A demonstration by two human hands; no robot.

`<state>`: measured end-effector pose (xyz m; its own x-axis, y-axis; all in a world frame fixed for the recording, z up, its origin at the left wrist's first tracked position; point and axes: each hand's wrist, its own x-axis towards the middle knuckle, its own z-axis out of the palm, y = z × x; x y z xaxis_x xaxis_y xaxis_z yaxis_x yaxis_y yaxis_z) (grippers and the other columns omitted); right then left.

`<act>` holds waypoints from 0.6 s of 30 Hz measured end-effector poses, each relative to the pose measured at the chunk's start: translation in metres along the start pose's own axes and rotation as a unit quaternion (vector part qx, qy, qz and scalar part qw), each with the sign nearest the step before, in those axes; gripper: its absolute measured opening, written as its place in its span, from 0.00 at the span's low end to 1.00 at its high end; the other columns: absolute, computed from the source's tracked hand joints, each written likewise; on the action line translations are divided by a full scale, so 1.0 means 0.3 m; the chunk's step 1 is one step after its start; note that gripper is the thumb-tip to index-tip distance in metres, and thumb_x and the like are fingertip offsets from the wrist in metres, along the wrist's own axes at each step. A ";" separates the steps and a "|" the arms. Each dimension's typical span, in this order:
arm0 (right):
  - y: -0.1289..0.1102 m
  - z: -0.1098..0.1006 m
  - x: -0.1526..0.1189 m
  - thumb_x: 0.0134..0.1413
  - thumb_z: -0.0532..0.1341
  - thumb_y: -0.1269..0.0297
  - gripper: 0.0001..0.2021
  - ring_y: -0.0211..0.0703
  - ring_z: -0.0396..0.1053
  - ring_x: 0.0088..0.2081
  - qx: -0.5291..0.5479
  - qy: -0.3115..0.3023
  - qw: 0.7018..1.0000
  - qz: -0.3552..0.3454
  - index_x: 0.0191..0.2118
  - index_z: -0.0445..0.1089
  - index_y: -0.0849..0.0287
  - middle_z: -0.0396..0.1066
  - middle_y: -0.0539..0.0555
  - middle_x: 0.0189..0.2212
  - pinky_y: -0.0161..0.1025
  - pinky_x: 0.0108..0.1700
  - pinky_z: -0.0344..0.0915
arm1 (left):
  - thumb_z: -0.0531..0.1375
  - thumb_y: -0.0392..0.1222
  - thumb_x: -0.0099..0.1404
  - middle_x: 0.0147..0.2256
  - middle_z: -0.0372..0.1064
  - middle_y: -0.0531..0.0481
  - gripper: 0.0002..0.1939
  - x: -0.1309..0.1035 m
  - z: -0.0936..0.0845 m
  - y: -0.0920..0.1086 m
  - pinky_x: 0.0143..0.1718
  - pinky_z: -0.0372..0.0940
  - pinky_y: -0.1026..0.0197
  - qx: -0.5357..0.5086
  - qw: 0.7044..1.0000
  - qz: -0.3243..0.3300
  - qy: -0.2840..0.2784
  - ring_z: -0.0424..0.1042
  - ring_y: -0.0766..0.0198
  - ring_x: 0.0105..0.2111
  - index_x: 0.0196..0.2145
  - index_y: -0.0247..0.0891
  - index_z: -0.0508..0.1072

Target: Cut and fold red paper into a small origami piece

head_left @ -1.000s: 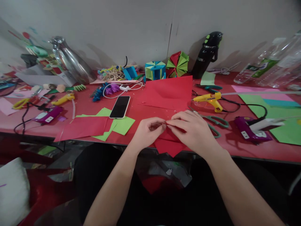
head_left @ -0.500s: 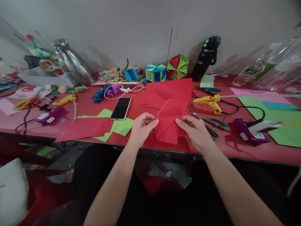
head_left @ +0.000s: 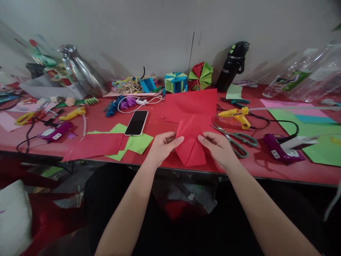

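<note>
A creased, partly folded sheet of red paper point(head_left: 190, 151) is held between my two hands, just above the table's front edge. My left hand point(head_left: 163, 146) pinches its left side, thumb on top and fingers curled behind. On the right side, my right hand point(head_left: 217, 146) grips it the same way. A diagonal fold line runs down the lower part of the paper. Behind it lies a larger red sheet point(head_left: 197, 101) on the red table. Scissors point(head_left: 237, 138) with grey-green handles rest close to my right hand, and light green paper point(head_left: 142, 142) lies beside my left.
A phone point(head_left: 136, 122) and red paper pieces point(head_left: 96, 145) lie to the left. On the right are a yellow glue gun point(head_left: 236, 116), a purple power strip point(head_left: 282, 147) and green sheets point(head_left: 319, 138). A black bottle point(head_left: 233, 67) and folded paper models point(head_left: 176, 82) stand along the wall.
The held red paper has turned and straightened slightly, its lower edge swinging to the right. My left hand has shifted a little to the right; both hands keep their hold.
</note>
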<state>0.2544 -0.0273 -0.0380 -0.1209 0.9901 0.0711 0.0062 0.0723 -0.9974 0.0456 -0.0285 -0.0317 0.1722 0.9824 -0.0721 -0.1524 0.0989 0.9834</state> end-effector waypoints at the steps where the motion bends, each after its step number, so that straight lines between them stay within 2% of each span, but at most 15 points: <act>1: 0.001 0.001 0.000 0.57 0.65 0.55 0.12 0.37 0.63 0.29 -0.014 -0.004 1.000 -0.002 0.29 0.71 0.57 0.65 0.47 0.25 0.35 0.31 0.59 | 0.69 0.50 0.58 0.38 0.79 0.43 0.17 0.001 0.001 -0.003 0.38 0.73 0.60 0.002 1.000 0.008 0.010 0.78 0.57 0.39 0.40 0.36 0.79; 4: 0.005 0.009 0.001 0.58 0.63 0.55 0.12 0.38 0.62 0.29 -0.042 -0.006 0.999 -0.004 0.31 0.72 0.58 0.66 0.48 0.26 0.35 0.32 0.59 | 0.68 0.52 0.58 0.33 0.79 0.47 0.17 0.008 0.006 -0.016 0.35 0.71 0.61 0.022 0.997 0.038 0.070 0.77 0.59 0.34 0.38 0.36 0.79; 8: 0.008 0.017 0.003 0.59 0.62 0.54 0.14 0.37 0.60 0.28 -0.091 0.000 0.996 -0.018 0.29 0.70 0.58 0.64 0.47 0.24 0.35 0.30 0.56 | 0.66 0.51 0.61 0.32 0.78 0.48 0.15 0.012 0.018 -0.021 0.38 0.71 0.61 0.068 0.985 0.106 0.117 0.77 0.60 0.35 0.36 0.36 0.78; 14: 0.010 0.019 0.001 0.59 0.62 0.54 0.13 0.40 0.66 0.31 -0.093 -0.013 0.996 -0.007 0.32 0.73 0.59 0.70 0.50 0.28 0.35 0.33 0.62 | 0.70 0.46 0.56 0.39 0.79 0.44 0.18 0.008 0.028 -0.021 0.41 0.72 0.59 0.114 0.980 0.129 0.101 0.78 0.56 0.40 0.42 0.36 0.75; 18: 0.024 0.022 0.004 0.57 0.63 0.53 0.13 0.42 0.69 0.33 -0.052 -0.005 0.999 0.009 0.34 0.75 0.59 0.74 0.52 0.31 0.37 0.35 0.65 | 0.68 0.42 0.58 0.36 0.76 0.48 0.12 0.002 0.037 -0.035 0.41 0.70 0.59 0.153 0.967 0.181 0.089 0.76 0.60 0.38 0.38 0.37 0.71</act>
<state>0.2479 -0.0265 -0.0453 -0.1298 0.9902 0.0521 0.1107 0.0667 -0.9916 0.0580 -0.0306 -0.0403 -0.0125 0.9581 0.2860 0.1278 -0.2822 0.9508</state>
